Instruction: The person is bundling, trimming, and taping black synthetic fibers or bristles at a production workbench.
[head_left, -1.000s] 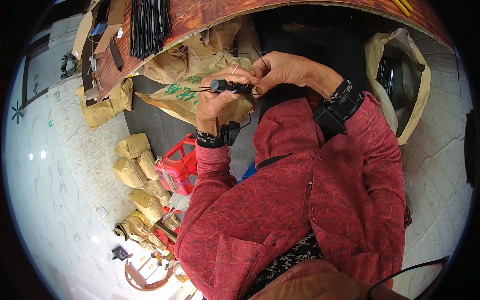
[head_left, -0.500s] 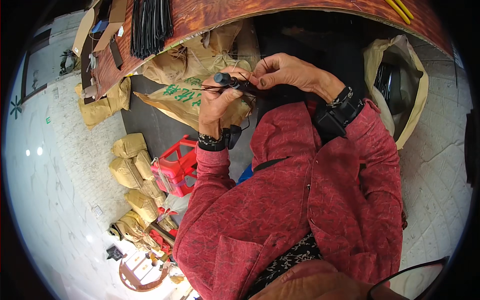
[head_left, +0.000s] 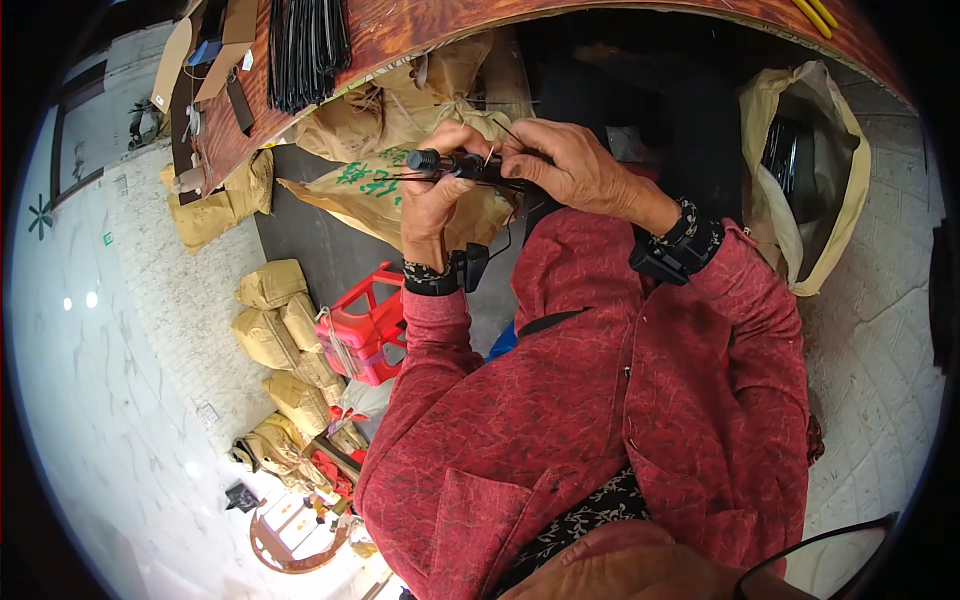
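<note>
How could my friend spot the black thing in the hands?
Find the red jacket, then follow its left sleeve to the left hand. It holds the black thing; its thick, round end sets it apart from the thin black strands.

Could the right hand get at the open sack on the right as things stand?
Probably yes: the right hand is busy at the black part, but nothing visible blocks its way to the open sack.

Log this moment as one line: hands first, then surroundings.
left hand: grips black part | right hand: at black part's right end | tan sack: behind left hand | table: bears black strips
</note>
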